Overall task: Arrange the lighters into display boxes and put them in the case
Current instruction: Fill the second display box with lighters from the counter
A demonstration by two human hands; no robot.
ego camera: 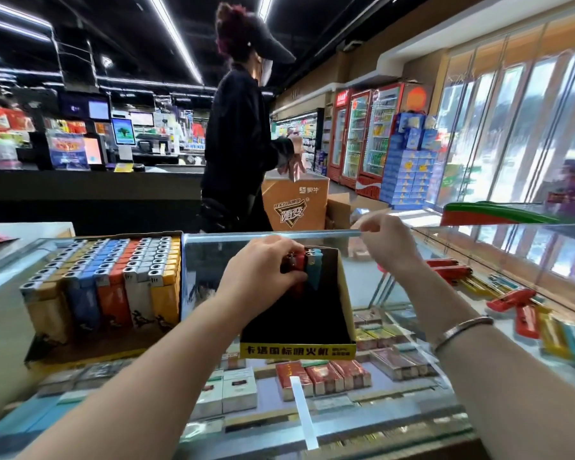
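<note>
While two display boxes stand side by side on the glass tabletop (362,287), only one is filled. The full display box (103,287) sits toward the left edge and holds upright lighters in six colour columns: tan, blue, orange, white and yellow among them; the count per column cannot be read with certainty, though each runs to roughly ten. The second display box (312,313), black inside with a yellow front strip bearing printed characters, stands just right of the first, touching or nearly touching it, and is almost empty.

At the far left corner of that second box stands a small cluster of lighters (307,267): at least two red and two teal visible, the rest hidden by fingers. The left hand (263,270) reaches in from the lower left, forearm extended, wrist slightly bent, fingers and thumb clamped on the red lighters of the cluster. The right hand (384,240) is raised at the far edge of the tabletop, thumb and forefinger pinched on the metal rim strip (273,234) there; a bracelet (462,330) circles its forearm. The hands are well apart.

Beneath the glass lie rows of cigarette packs (322,376). Loose red, yellow and teal lighters (518,310) lie inside the case toward the right edge; their number cannot be told.

A person in dark clothes and a cap (243,144) stands beyond the tabletop beside an orange carton (294,200).
</note>
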